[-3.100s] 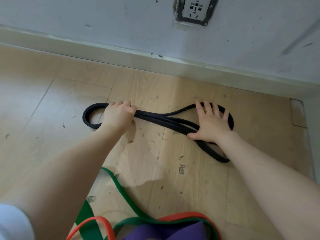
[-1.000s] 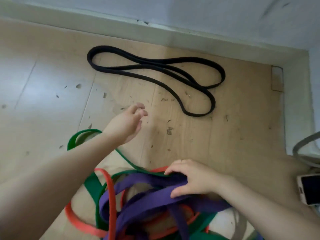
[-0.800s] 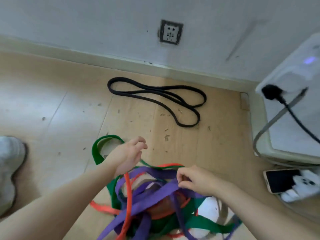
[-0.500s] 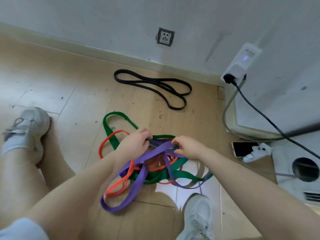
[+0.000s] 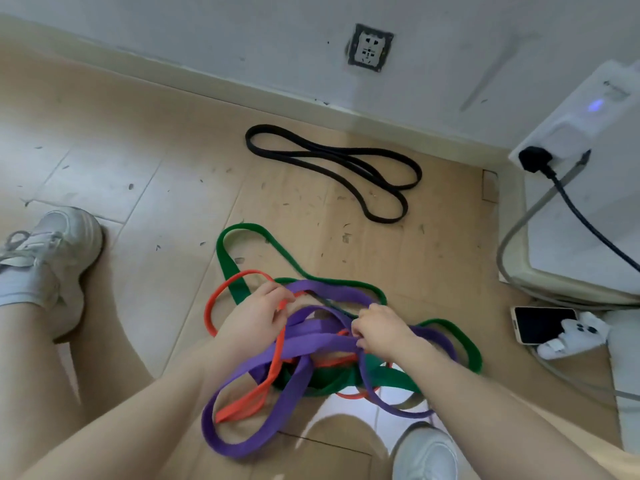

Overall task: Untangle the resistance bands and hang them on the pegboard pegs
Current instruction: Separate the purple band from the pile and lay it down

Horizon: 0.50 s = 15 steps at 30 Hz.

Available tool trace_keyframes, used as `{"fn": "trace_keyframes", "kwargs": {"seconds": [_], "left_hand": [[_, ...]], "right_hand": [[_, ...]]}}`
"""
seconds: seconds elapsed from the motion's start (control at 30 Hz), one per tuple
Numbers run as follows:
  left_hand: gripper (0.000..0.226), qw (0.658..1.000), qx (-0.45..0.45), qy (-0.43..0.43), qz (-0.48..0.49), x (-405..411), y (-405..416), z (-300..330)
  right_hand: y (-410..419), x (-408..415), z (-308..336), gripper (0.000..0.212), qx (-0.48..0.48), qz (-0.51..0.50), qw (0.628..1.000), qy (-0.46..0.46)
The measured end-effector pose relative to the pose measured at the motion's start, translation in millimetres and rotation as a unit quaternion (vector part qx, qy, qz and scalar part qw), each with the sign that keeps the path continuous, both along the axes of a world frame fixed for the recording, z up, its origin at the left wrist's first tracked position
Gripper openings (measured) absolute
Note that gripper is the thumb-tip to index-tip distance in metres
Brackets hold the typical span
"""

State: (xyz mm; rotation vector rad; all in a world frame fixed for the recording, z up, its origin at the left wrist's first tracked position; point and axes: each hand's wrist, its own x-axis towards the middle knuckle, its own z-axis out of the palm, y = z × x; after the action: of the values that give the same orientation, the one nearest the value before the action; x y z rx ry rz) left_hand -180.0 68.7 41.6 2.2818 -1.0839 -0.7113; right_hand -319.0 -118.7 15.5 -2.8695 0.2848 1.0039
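Note:
A tangle of resistance bands lies on the wooden floor in front of me: a wide purple band [image 5: 304, 344], a green band [image 5: 239, 258] and a thin orange band [image 5: 221, 292] looped through one another. My left hand [image 5: 258, 315] grips the orange band where it crosses the purple one. My right hand [image 5: 379, 329] has its fingers curled round a purple strand in the middle of the tangle. A black band [image 5: 332, 164] lies apart, folded flat near the baseboard. No pegboard is in view.
My white shoes sit at the left [image 5: 48, 251] and bottom right [image 5: 426, 455]. A phone [image 5: 543, 323] and a white controller [image 5: 575, 336] lie at the right by a white appliance [image 5: 588, 188] with cables [image 5: 588, 223]. A wall socket [image 5: 370, 48] is above the baseboard.
My hands let go of the black band, which stays by the wall, and came back to the coloured tangle. Both hands now hold strands in it.

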Motion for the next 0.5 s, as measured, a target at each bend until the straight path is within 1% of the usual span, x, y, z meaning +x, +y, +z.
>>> {"fn": "trace_keyframes", "kwargs": {"seconds": [0.03, 0.07, 0.13, 0.17, 0.27, 0.33, 0.4, 0.5], "left_hand": [[0.025, 1.0, -0.004, 0.006, 0.0, -1.3, -2.7, 3.7], [0.026, 1.0, -0.012, 0.009, -0.001, -4.8, -5.3, 10.2], [0.028, 0.999, -0.032, 0.022, 0.003, -14.7, -10.1, 31.0], [0.029, 0.998, -0.053, 0.039, 0.017, -21.0, -11.7, 45.8], [0.032, 0.981, -0.143, 0.114, 0.064, -44.8, -12.2, 100.0], [0.032, 0.966, -0.206, 0.148, 0.058, -62.1, -8.4, 140.0], [0.033, 0.94, -0.286, 0.184, 0.039, -79.9, -3.5, 182.6], [0.041, 0.912, -0.374, 0.163, 0.045, -100.0, 0.2, 242.7]], "right_hand": [[-2.0, -1.8, 13.9, 0.02, 0.066, -0.026, 0.997, -0.005], [-3.4, -4.0, 34.1, 0.016, 0.129, -0.07, 0.989, -0.034], [-4.5, -7.5, 84.9, 0.004, 0.236, -0.179, 0.95, -0.099], [-3.7, -8.7, 114.2, 0.005, 0.277, -0.215, 0.928, -0.13], [5.8, -14.7, 201.1, 0.01, 0.353, -0.259, 0.873, -0.215], [17.8, -22.5, 253.5, 0.014, 0.415, -0.274, 0.822, -0.279], [31.9, -35.1, 296.7, 0.016, 0.464, -0.285, 0.767, -0.338], [51.1, -53.9, 347.0, 0.016, 0.532, -0.286, 0.685, -0.409]]}}
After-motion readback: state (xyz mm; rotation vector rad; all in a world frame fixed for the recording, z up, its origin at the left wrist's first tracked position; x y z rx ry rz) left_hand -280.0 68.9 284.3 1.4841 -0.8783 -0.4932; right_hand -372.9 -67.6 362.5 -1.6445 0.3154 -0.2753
